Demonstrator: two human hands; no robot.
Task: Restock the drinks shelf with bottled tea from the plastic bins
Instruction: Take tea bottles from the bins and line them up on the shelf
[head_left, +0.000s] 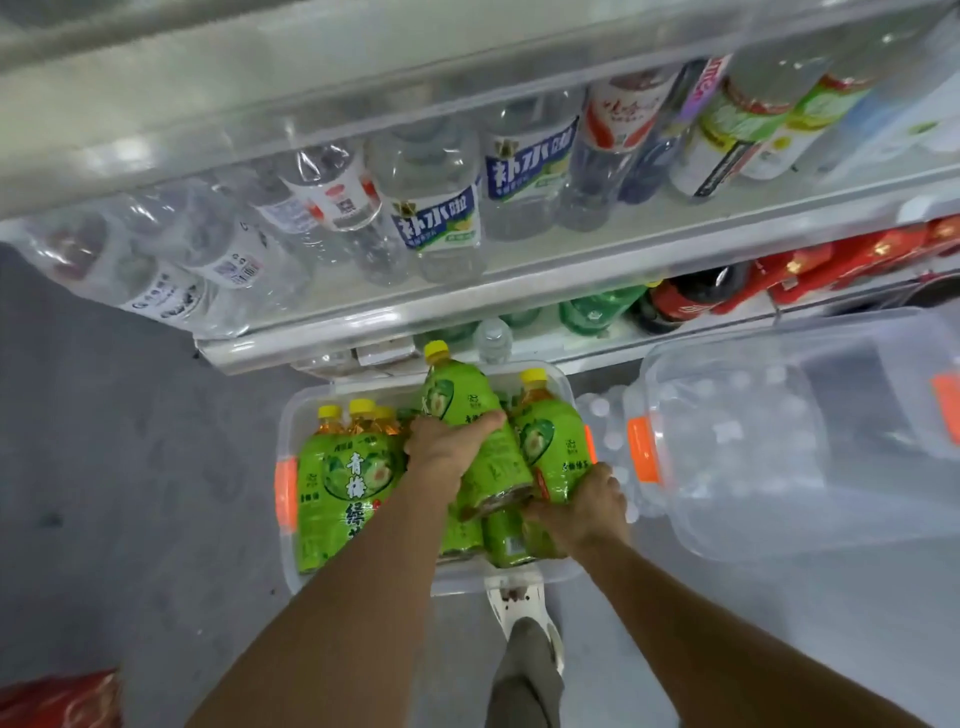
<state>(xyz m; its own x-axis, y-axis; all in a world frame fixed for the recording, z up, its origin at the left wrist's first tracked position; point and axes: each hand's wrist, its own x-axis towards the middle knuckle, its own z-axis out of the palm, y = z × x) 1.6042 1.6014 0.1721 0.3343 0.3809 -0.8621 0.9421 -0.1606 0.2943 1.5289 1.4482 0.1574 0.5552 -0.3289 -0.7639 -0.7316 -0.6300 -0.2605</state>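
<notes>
Left hand (451, 441) fingers grasp tea bottle (470, 431) (cap toward shelf); right hand (587, 506) grasps second bottle (550, 447).

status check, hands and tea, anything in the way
Left hand grips raised tea bottle. Right hand holds second bottle. Both over bin. Nothing blocking.

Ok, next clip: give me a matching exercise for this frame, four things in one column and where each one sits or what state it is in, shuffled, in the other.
Things
1. left hand
2. right hand
3. shrink-wrapped tea pack
4. empty clear bin

Places or states
A. lies tipped on its side on the floor, right of the tea bin
B. grips the body of a raised tea bottle
C. sits in the left part of the tea bin
D. holds the base end of another tea bottle

Pairs: 1-B, 2-D, 3-C, 4-A
</notes>
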